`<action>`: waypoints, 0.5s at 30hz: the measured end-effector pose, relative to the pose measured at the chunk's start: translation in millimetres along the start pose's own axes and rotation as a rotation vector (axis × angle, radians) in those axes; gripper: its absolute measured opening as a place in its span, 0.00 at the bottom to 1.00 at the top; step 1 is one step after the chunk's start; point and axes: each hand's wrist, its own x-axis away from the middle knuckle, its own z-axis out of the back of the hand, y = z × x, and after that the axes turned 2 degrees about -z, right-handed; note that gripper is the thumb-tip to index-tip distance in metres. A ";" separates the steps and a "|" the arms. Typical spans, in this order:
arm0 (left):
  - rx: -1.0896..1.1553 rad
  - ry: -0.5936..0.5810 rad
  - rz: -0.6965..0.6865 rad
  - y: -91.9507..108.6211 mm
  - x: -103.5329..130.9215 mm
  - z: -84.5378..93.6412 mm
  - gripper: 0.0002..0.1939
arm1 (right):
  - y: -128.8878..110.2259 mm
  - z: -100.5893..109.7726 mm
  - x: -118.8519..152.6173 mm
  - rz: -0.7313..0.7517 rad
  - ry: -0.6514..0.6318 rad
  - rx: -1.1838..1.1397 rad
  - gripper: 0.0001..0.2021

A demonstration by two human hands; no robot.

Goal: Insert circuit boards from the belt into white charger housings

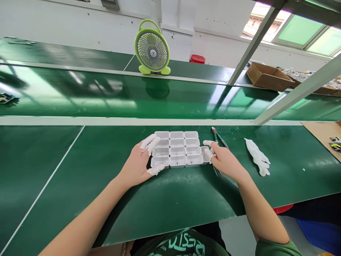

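Small clear-white plastic boxes stand in a tight grid of rows on the green bench. My left hand, with white finger cots on its fingertips, rests spread along the grid's left side, thumb near the front corner. At the right side, my right hand, also in finger cots, has its thumb and fingers on one more small plastic box, set crosswise against the grid. Small dark specks show in a few front boxes. Behind my right hand lie cutting pliers with green handles, partly covered. Thin metal tips poke out below that hand.
A white glove lies on the bench at the right. Brown cardboard is at the far right. A pale rail runs behind the boxes. Beyond it stand a green fan and an open cardboard box; slanted metal posts rise at right.
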 end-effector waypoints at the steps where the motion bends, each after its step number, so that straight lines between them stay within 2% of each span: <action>1: -0.020 0.011 -0.018 -0.2 0.7 0.4 0.39 | 0.4 0.1 0.0 -0.003 0.002 0.009 0.19; 6: -0.093 0.097 -0.068 0.8 0.5 -2.7 0.36 | 3.3 -1.9 -0.4 0.023 -0.003 0.016 0.21; 12: -0.145 0.140 -0.089 0.8 2.6 -5.4 0.23 | 4.7 -4.1 -0.9 0.044 0.019 -0.007 0.22; 15: -0.165 0.171 -0.109 -0.3 4.5 -4.2 0.20 | 4.1 -3.8 -0.9 0.048 0.024 0.016 0.22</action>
